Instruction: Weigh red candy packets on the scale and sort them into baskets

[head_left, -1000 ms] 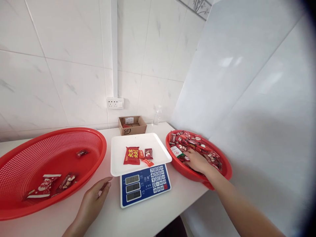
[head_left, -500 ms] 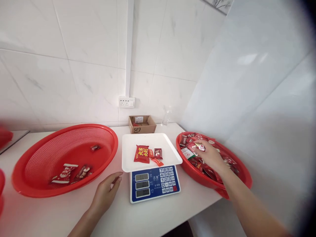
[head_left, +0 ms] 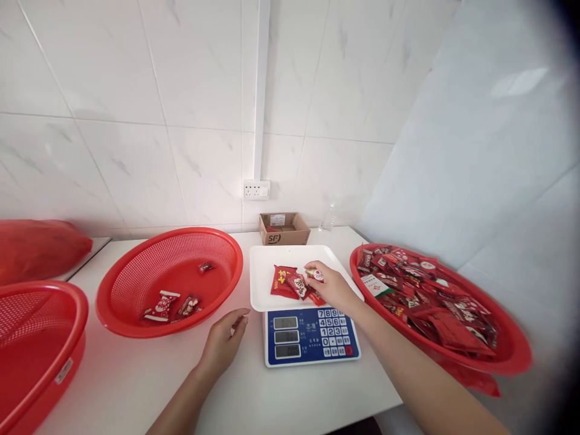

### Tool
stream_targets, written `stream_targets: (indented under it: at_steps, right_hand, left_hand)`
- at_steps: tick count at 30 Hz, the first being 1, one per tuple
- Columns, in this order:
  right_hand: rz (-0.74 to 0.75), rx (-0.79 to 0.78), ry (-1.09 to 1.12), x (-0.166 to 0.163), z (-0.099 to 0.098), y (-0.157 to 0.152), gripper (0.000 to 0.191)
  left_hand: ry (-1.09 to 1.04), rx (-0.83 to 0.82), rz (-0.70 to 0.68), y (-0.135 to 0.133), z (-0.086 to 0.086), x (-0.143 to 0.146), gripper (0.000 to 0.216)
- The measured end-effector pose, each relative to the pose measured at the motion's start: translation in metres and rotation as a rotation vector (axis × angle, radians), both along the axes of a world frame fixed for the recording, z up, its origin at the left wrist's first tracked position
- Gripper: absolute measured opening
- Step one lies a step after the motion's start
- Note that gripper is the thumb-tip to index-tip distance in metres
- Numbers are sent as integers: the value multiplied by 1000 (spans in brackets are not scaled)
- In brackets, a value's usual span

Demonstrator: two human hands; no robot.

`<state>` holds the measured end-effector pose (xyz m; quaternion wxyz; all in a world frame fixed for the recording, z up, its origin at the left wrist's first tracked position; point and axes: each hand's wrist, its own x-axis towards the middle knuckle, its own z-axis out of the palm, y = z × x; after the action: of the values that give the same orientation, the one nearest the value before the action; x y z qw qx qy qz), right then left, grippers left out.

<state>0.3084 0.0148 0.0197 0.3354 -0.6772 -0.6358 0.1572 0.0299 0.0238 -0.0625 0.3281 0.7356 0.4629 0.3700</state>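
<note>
My right hand (head_left: 329, 286) reaches over the white tray (head_left: 267, 284) of the blue scale (head_left: 310, 336), fingers pinched on a small red-and-white candy (head_left: 316, 275). Beside it on the tray lie a red snack packet (head_left: 281, 281) and a few small red sweets (head_left: 297, 284). My left hand (head_left: 223, 342) rests on the white table just left of the scale, fingers loosely stretched out and holding nothing. To the right stands a red basket (head_left: 516, 356) heaped with several red packets.
A red mesh basket (head_left: 136, 284) left of the scale holds a few packets. Another red basket (head_left: 27, 350) sits at the far left with a red bag (head_left: 38, 246) behind it. A small cardboard box (head_left: 283, 228) and a clear bottle (head_left: 326, 219) stand by the tiled wall.
My right hand lifted a small candy out of the right basket and carried it left over the scale tray. The view shifted left, showing a further basket. My left hand stayed put.
</note>
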Motion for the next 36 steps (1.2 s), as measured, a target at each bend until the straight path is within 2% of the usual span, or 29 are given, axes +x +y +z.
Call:
stream_targets:
  at_steps: [5,10,13,18,20,23,27,30,32,36]
  right_hand:
    - [-132,22,-25,14,5,2,37]
    - [-44,-27,-12,12,7,6,52]
    - [-23,-14,-25,11,4,4,45]
    - [-130,185,31,19,-3,-22,33]
    - [-218,250,124,24,-13,-42,33]
    - [-403,302,245,31,-41,-75,38]
    - [-547,216,342,40,-90,-109,39]
    - [-608,149,508,45,-117,-117,39]
    - [-631,136,560,46,-126,-116,38]
    - [-579,110,476,46,-130,-112,39]
  left_hand:
    - [3,8,-39,-1,-1,2,29]
    - [18,1,-39,-1,-4,0,29]
    - [14,-8,-30,-1,-3,0,29]
    - [-6,3,-28,-2,-1,0,28]
    - [-10,11,-17,-2,-2,1,27]
    - [-24,21,-11,-3,-3,1,27]
    - [-52,14,-13,-3,-6,1,26]
    - [-69,8,-12,-2,-6,2,25]
    - [-64,25,-6,-1,-7,3,24]
    - [-17,110,-4,-2,-9,4,21]
